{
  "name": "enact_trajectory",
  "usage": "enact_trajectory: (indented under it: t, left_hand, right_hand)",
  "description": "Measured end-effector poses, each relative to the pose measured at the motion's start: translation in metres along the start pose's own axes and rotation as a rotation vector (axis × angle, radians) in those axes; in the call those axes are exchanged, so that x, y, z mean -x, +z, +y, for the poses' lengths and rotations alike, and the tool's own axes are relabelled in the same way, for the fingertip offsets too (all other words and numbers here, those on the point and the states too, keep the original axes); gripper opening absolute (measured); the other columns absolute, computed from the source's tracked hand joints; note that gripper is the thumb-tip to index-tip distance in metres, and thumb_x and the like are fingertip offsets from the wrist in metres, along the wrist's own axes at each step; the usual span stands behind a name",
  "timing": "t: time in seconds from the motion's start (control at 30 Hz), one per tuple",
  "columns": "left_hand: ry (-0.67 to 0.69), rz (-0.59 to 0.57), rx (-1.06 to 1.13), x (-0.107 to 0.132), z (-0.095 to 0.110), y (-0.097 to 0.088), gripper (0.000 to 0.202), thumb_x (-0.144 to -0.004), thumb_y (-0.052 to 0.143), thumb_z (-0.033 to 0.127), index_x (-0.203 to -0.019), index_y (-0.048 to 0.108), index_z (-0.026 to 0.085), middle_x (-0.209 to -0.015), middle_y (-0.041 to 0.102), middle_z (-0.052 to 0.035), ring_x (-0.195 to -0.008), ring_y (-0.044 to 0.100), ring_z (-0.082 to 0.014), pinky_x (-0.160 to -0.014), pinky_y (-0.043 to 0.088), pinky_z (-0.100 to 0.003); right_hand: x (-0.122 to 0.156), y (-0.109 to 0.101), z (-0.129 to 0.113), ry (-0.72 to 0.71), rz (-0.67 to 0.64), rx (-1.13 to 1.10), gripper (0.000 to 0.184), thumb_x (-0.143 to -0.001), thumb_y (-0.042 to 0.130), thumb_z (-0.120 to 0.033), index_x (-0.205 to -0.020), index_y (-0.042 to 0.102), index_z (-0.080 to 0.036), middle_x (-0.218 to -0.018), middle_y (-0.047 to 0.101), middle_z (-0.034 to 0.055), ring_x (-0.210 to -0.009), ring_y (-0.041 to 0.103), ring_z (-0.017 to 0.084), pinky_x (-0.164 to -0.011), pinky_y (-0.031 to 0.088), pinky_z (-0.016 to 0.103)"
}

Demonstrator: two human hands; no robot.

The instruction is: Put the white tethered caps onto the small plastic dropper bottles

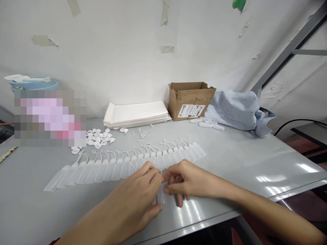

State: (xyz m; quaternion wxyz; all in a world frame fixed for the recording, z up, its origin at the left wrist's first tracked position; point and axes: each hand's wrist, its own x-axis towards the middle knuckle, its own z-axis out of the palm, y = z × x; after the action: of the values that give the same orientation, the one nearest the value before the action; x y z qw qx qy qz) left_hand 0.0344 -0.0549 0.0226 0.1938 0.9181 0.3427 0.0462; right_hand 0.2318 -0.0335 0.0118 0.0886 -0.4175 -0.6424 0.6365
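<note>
A clear plastic tube (161,196) stands between my hands, just above the near part of the table. My left hand (139,195) is closed around it from the left, its fingers bent over the top. From the right, my right hand (182,180) reaches in with thumb and forefinger closed at the tube's upper end; what they pinch is hidden. Just beyond my hands lies a long row of translucent plastic tubes (109,170) with white caps and thin white cords (112,154). Several loose cords (143,132) lie behind the row.
Small white caps (98,137) are heaped at the back left, beside a blurred-out pinkish thing (48,115). A stack of white sheets (138,114), an open cardboard box (189,102), loose clear tubes (208,125) and a light blue cloth (232,109) line the table's (242,163) back.
</note>
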Motion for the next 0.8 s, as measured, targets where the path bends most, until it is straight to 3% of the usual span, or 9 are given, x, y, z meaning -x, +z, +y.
enact_trajectory:
  t: [0.23, 0.4, 0.63, 0.8]
  left_hand:
    - [-0.024, -0.035, -0.020, 0.003, 0.001, 0.002, 0.012, -0.077, 0.062, 0.015, -0.086, 0.057, 0.019, -0.091, 0.059, -0.0038, -0.094, 0.050, -0.0246, -0.077, 0.049, -0.037]
    - [0.020, 0.032, -0.026, 0.004, 0.001, 0.002, 0.004, -0.080, 0.060, 0.019, -0.082, 0.057, 0.020, -0.088, 0.060, -0.0040, -0.094, 0.051, -0.0241, -0.078, 0.049, -0.036]
    - [-0.028, -0.031, -0.021, 0.006, 0.000, -0.005, 0.013, -0.079, 0.063, 0.018, -0.074, 0.051, 0.018, -0.082, 0.059, -0.0037, -0.088, 0.051, -0.0233, -0.066, 0.047, -0.032]
    - [-0.031, 0.055, 0.060, 0.010, -0.011, -0.004, 0.017, -0.086, 0.050, 0.016, -0.070, 0.043, 0.020, -0.080, 0.057, -0.0020, -0.085, 0.051, -0.0187, -0.060, 0.043, -0.027]
  right_hand:
    - [-0.001, 0.002, 0.001, -0.037, 0.044, 0.109, 0.016, -0.080, 0.064, -0.026, -0.086, 0.063, -0.012, -0.044, 0.054, -0.0069, -0.044, 0.055, 0.008, -0.048, 0.041, 0.017]
    - [-0.002, 0.003, 0.003, -0.023, 0.034, 0.126, 0.018, -0.080, 0.063, -0.027, -0.091, 0.061, -0.012, -0.055, 0.059, -0.0064, -0.035, 0.050, 0.005, -0.049, 0.042, 0.018]
    - [-0.002, 0.003, 0.006, 0.006, 0.030, 0.118, 0.025, -0.082, 0.063, -0.031, -0.098, 0.059, -0.012, -0.054, 0.059, -0.0068, -0.032, 0.047, 0.004, -0.045, 0.041, 0.017]
    - [-0.003, 0.003, 0.005, 0.014, 0.036, 0.134, 0.024, -0.084, 0.061, -0.031, -0.098, 0.058, -0.012, -0.053, 0.058, -0.0070, -0.032, 0.047, 0.004, -0.044, 0.040, 0.017]
